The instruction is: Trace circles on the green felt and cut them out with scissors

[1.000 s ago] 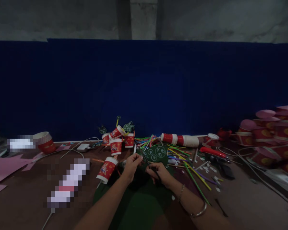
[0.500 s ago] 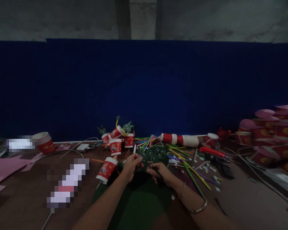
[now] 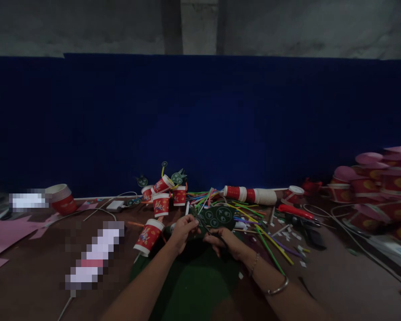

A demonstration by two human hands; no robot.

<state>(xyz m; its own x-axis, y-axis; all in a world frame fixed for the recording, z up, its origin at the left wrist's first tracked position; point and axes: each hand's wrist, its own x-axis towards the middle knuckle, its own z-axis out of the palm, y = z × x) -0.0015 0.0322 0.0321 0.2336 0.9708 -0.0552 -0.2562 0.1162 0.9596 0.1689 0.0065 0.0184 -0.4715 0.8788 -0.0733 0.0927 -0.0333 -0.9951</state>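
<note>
**Hands at work over green card on a cluttered craft table**

A brown table (image 3: 36, 285) stretches under dim light towards a deep blue backdrop (image 3: 200, 125) and a grey wall above it. Nearest the camera, a large green sheet (image 3: 194, 285) lies flat between the person's forearms. Just beyond it, the left hand (image 3: 183, 229) pinches the edge of a green card piece (image 3: 218, 216) printed with pale circles, lifting it slightly off the table. The right hand (image 3: 225, 243), bracelets (image 3: 277, 287) on its wrist, is clenched on a slim dark tool, seemingly scissors (image 3: 205, 228), whose tip points into that card. The light is too poor to show how the blades stand.

The work looks to be mid-cut, around one of the printed circles. Taking the cut further would call for the left hand to keep the card taut and turn it to the blades.

A toppled red paper cup (image 3: 149, 236) lies just left of the hands. Coloured straws (image 3: 263, 240) fan out to the right. Farther back stand decorated cups (image 3: 162, 203) and a fallen cup stack (image 3: 250, 195). Pink-lidded tubs (image 3: 370, 178) are piled at far right.
</note>
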